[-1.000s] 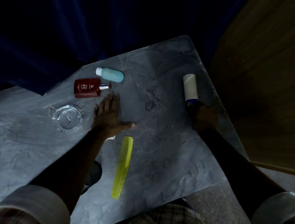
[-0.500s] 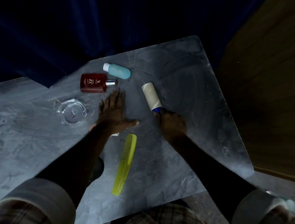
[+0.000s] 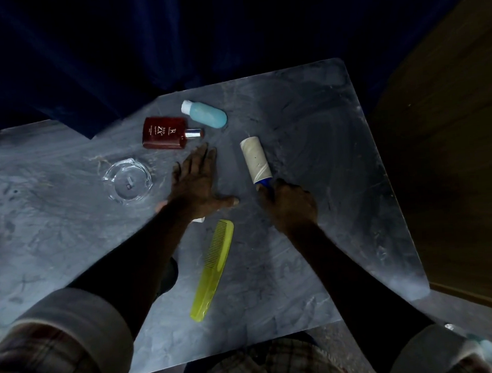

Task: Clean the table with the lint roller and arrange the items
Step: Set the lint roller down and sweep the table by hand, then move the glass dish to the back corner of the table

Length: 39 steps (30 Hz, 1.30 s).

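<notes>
My right hand grips the blue handle of the lint roller, whose pale roll lies on the grey marble table and points away from me. My left hand rests flat on the table with fingers spread, just left of the roller. Beyond its fingertips lie a dark red perfume bottle and a light blue bottle with a white cap. A clear glass ashtray sits to the left. A yellow-green comb lies between my forearms. Something small and white peeks from under my left wrist.
A dark blue curtain hangs along the table's far edge. A brown wooden surface stands to the right of the table. My plaid-clothed lap is at the near edge.
My right hand has swept the lint roller from the table's right side leftward to the middle, close to my left hand. The left hand has stayed flat in place.
</notes>
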Available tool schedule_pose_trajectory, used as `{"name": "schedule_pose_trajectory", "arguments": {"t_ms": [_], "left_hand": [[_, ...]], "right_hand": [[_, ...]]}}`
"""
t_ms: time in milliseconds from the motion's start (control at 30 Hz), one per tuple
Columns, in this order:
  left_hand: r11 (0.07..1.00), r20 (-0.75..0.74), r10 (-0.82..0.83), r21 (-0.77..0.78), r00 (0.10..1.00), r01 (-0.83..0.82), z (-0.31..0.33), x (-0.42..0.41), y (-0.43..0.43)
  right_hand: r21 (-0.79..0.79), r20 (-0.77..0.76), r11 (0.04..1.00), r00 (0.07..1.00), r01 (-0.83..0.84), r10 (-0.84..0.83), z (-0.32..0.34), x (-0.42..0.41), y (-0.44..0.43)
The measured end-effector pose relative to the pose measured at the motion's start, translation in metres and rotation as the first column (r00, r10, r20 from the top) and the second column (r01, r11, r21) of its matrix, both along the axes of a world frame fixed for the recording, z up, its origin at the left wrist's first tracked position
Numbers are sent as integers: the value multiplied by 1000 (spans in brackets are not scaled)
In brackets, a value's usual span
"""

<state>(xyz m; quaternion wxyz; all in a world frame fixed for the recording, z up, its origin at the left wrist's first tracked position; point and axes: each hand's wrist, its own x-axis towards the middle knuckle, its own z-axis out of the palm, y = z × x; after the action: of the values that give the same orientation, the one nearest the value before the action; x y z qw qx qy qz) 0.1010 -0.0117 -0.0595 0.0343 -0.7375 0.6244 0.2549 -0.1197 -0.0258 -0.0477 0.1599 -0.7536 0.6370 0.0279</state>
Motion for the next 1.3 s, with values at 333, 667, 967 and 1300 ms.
{"name": "schedule_pose_trajectory", "arguments": {"t_ms": [333,667,967,1300], "left_hand": [[1000,-19,21,9,1000,-21,2,-1,0],[999,11,6,45,1000,-6,5,-3,-2],[948,-312,241,-127,919,-292,50,3,13],[468,-508,702,-201,500,-861,48,137,76]], "right_hand": [[17,-36,1000,999,-25,25,2,-5,0],[85,81,996,996,27,-34,10,1,0],[27,137,999,990,40,-43,23,10,-6],[6,351,970,908,-245,227,38,153,2]]}}
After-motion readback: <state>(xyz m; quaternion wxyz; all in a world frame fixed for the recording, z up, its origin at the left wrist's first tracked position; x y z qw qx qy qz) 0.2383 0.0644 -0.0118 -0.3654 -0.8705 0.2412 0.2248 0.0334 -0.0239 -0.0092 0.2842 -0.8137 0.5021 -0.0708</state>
